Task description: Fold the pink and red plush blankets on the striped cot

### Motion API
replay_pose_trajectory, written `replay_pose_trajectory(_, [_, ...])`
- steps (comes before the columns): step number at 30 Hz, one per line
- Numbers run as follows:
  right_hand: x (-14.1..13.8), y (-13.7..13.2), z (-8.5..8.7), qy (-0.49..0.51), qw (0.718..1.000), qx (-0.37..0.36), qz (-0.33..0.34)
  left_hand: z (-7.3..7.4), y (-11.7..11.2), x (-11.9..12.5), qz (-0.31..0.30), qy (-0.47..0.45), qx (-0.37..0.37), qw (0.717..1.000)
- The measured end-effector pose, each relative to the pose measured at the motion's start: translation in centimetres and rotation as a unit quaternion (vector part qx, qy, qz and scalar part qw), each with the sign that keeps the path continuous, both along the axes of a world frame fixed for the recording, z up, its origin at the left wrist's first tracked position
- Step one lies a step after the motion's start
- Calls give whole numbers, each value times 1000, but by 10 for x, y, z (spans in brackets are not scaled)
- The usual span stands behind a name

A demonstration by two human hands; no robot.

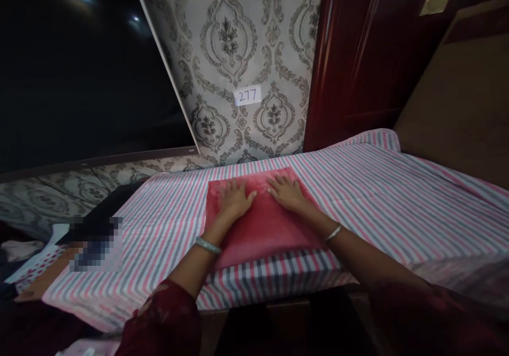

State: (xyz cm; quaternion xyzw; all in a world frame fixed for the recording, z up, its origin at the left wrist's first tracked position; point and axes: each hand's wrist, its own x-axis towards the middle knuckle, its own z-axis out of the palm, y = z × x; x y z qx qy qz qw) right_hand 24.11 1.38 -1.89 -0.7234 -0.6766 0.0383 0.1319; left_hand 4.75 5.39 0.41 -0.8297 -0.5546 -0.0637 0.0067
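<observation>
A red, soft-looking cloth lies spread in a rough rectangle on a pink, grey and white striped sheet. On its far left part rests my left hand, palm down with the fingers spread. My right hand lies flat on the far right part, its fingers also apart. Neither hand grips the cloth. The near edge of the cloth reaches the front edge of the striped surface. Whether the cloth is folded in layers I cannot tell.
A large dark screen stands at the back left, beside patterned wallpaper with a paper label reading 277. A dark red door and a brown board-like panel border the right. Various items, including a brown box, sit at left.
</observation>
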Motion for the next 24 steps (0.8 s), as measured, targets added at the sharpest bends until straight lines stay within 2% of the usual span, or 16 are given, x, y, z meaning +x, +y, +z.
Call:
replay_pose_trajectory(2, [-2,-16,-9,-9,1000,15,19,-8,-19,5,-41,9,-15,999])
replay_pose_trajectory(5, [-2,-32,-29,-14,999,22,23,-29,-37,8,-45,28,-29,998])
replay_pose_trajectory(8, [-2,-37,-44,-14,999,42,19,-46,-41,7,-33,41,-20,998])
replay_pose_trajectory(10, [-2,-36,-48,-12,998,53,17,-52,-39,7,-32,41,-20,998])
replay_pose_trajectory(14, [-4,-33,-47,0,998,61,17,-52,-36,9,-33,34,-23,999])
replay_pose_trajectory(18, [-1,-34,-44,15,997,64,29,-40,-36,6,-38,8,-41,998])
replay_pose_trajectory(21, [16,-42,-47,34,995,81,42,-29,-37,-15,-46,-61,-32,997])
replay_pose_trajectory(24, [45,-59,-60,92,984,150,-5,-33,-39,-56,4,-212,23,977])
